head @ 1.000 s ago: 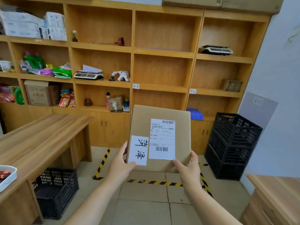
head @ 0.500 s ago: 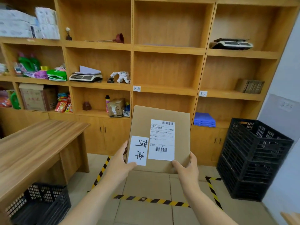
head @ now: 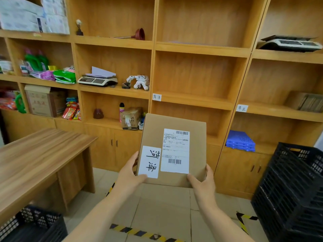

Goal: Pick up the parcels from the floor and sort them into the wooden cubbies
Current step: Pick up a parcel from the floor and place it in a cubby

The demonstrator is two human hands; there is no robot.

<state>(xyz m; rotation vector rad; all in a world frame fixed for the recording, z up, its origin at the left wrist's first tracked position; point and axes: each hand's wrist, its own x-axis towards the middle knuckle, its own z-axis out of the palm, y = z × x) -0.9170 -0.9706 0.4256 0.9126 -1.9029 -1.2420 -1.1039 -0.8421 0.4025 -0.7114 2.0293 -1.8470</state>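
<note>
I hold a flat brown cardboard parcel (head: 195, 142) upright in front of me, with a white shipping label and a white handwritten tag on its face. My left hand (head: 130, 173) grips its lower left corner, and my right hand (head: 203, 183) grips its lower right corner. Behind the parcel stand the wooden cubbies (head: 192, 100). A small tag (head: 156, 97) on the middle column's shelf edge shows the same two characters as the parcel's tag. Another tag (head: 242, 108) marks the right column. The middle column's cubbies look empty.
A wooden table (head: 35, 159) stands at the left with a black crate (head: 33, 224) under it. Stacked black crates (head: 293, 191) fill the right. Scales, bags, boxes and a plunger occupy the left cubbies. Blue plastic pads (head: 240, 141) lie in the lower right cubby. Hazard tape (head: 145, 233) crosses the floor.
The cubbies have grown larger and nearer in view as I moved toward them. Both hands keep the same grip, with the parcel still upright.
</note>
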